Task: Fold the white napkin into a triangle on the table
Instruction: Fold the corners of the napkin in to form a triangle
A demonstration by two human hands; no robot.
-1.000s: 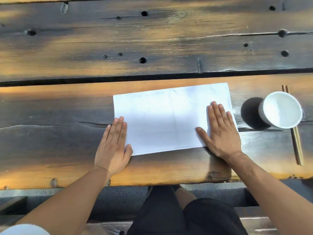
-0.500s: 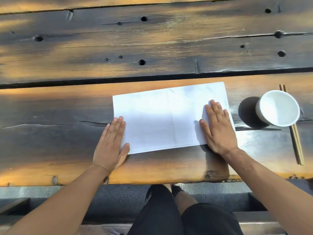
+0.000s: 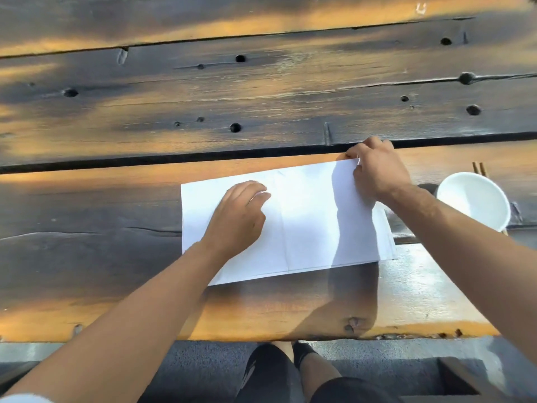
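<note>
Wood planks, dark and orange, make the table (image 3: 116,301), and the white napkin (image 3: 305,222) lies flat on the near plank as a wide rectangle with a crease down its middle. The left hand (image 3: 235,219) rests on the napkin's left half, fingers bent loosely, holding nothing and pinning the paper down. The right hand (image 3: 374,170) pinches the far right corner of the napkin. This looks like the start of the corner fold. Next, I think that corner must come across and toward the near edge, lined up neatly, then be pressed flat. A white bowl (image 3: 473,202) sits just right of the napkin, beside chopsticks (image 3: 479,168).
</note>
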